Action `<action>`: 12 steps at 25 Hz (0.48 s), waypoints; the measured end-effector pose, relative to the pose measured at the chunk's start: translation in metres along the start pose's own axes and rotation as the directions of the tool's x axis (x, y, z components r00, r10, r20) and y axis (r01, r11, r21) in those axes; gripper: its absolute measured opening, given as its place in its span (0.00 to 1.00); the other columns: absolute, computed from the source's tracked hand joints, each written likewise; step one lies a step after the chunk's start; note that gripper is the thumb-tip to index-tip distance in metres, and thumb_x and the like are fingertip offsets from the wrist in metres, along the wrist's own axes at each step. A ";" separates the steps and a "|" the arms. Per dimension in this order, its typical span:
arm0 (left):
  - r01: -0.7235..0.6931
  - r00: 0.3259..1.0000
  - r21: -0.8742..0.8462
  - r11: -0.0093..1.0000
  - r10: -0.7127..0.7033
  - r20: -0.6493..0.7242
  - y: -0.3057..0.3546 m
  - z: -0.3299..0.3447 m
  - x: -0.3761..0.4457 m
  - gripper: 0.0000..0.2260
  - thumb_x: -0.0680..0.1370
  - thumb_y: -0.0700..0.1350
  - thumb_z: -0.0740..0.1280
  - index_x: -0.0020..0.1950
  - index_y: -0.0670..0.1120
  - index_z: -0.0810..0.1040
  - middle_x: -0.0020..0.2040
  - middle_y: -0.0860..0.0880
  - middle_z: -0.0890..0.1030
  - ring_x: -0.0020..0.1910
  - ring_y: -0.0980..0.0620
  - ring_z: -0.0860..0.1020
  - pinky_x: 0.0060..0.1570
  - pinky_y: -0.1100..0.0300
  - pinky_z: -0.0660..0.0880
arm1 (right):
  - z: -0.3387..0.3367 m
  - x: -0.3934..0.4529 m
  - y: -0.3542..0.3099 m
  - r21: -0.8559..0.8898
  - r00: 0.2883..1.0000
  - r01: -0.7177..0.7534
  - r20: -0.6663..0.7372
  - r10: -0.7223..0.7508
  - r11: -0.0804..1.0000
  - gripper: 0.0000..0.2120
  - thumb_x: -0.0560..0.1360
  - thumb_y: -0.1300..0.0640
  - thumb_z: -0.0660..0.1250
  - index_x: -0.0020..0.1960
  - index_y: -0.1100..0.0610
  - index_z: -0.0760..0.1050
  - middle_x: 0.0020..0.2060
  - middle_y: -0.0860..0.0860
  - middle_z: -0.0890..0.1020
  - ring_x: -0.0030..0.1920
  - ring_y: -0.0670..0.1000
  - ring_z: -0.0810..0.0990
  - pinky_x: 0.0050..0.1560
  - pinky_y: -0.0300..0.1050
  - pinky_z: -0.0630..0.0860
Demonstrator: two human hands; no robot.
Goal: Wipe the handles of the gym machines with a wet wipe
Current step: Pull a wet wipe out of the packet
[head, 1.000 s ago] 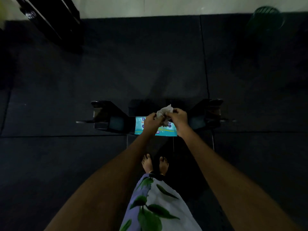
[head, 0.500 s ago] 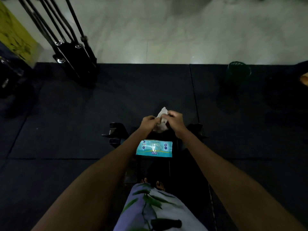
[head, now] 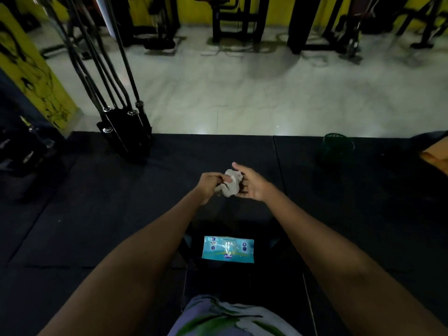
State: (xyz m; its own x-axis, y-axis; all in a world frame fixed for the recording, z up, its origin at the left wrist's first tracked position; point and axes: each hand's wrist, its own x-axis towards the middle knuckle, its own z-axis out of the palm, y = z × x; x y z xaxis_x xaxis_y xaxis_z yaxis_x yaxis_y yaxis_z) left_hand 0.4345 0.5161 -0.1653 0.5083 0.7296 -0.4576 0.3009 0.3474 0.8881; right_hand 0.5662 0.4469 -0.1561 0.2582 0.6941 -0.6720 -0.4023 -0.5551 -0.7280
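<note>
Several gym machines (head: 240,18) now in view across the pale floor (head: 242,93) (view tilted up), wipe pack (head: 228,249) left below. Left hand (head: 209,184) pinches crumpled wet wipe (head: 230,184) w/ curled fingers; right hand (head: 252,184) flat, fingers released, beneath it. Wipe's ready; handles next, prob.

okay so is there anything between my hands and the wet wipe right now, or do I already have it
Nothing stands between them: you already have it. The left hand grips the crumpled wet wipe, and the right hand lies open against its other side. The pack of wipes sits apart, nearer you.
</note>
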 end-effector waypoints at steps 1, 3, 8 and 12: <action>0.004 1.000 -0.016 1.000 -0.004 -0.011 0.004 -0.002 0.000 0.08 0.76 0.32 0.62 0.41 0.38 0.80 0.32 0.46 0.79 0.25 0.55 0.76 0.24 0.65 0.71 | 0.000 -0.001 -0.004 -0.089 0.999 -0.001 0.049 0.006 0.996 0.18 0.70 0.48 0.72 0.54 0.58 0.77 0.46 0.54 0.82 0.52 0.54 0.80 0.52 0.48 0.77; -0.023 0.999 -0.008 1.000 0.023 -0.031 0.010 -0.004 0.003 0.07 0.75 0.32 0.64 0.49 0.37 0.81 0.39 0.44 0.81 0.31 0.55 0.78 0.28 0.65 0.74 | 0.003 -0.005 -0.009 -0.171 0.997 0.049 0.060 -0.039 0.984 0.15 0.70 0.58 0.73 0.55 0.61 0.76 0.50 0.55 0.81 0.51 0.54 0.80 0.49 0.46 0.78; -0.074 0.996 -0.030 0.997 0.076 0.050 0.018 -0.006 0.006 0.14 0.75 0.30 0.64 0.60 0.36 0.77 0.47 0.45 0.80 0.39 0.51 0.77 0.34 0.65 0.77 | 0.010 0.000 -0.012 0.237 0.980 0.184 -0.117 -0.160 0.954 0.07 0.78 0.64 0.62 0.56 0.63 0.72 0.42 0.55 0.79 0.41 0.52 0.79 0.47 0.49 0.77; -0.049 0.989 -0.080 0.996 0.060 0.132 0.027 0.001 0.003 0.15 0.77 0.29 0.61 0.62 0.38 0.75 0.47 0.45 0.79 0.41 0.51 0.78 0.37 0.62 0.79 | 0.023 0.002 -0.015 0.382 0.953 0.241 -0.265 -0.144 0.892 0.11 0.79 0.61 0.60 0.59 0.64 0.73 0.47 0.57 0.79 0.39 0.52 0.78 0.46 0.50 0.76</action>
State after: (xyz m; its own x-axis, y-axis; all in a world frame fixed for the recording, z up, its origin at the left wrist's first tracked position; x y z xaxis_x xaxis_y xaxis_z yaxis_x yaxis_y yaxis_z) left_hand 0.4448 0.5269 -0.1429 0.6274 0.6648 -0.4055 0.2096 0.3574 0.9101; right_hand 0.5528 0.4671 -0.1440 0.5368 0.6206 -0.5716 -0.6321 -0.1529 -0.7596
